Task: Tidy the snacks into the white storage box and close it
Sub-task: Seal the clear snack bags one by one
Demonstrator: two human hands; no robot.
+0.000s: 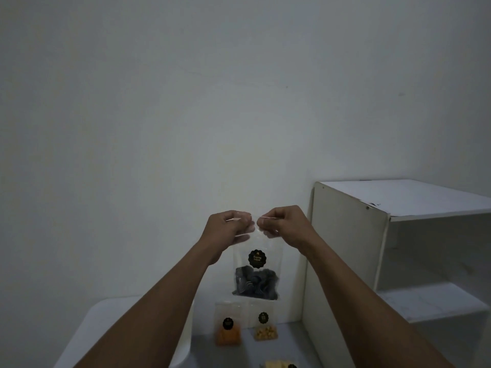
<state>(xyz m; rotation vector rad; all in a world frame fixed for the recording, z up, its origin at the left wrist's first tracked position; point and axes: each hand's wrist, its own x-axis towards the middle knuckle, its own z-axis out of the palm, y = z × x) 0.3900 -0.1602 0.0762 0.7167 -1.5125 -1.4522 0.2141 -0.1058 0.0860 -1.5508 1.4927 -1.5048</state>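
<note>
I hold a clear snack bag (pixel 255 272) up in front of the wall; it has a round black label and dark snacks at its bottom. My left hand (pixel 228 229) and my right hand (pixel 284 225) both pinch its top edge, close together. Below it, two more clear bags lean against the wall: one with orange snacks (pixel 228 333) and one with pale yellow snacks (pixel 265 330). Part of another pale snack pack (pixel 276 364) shows at the bottom edge. The white storage box (pixel 111 320) sits at lower left, partly behind my left forearm.
A white open shelf unit (pixel 398 235) stands at the right against the wall, its side panel close to the hanging bag. The bags rest on a grey surface (pixel 289 349). A plain white wall fills the background.
</note>
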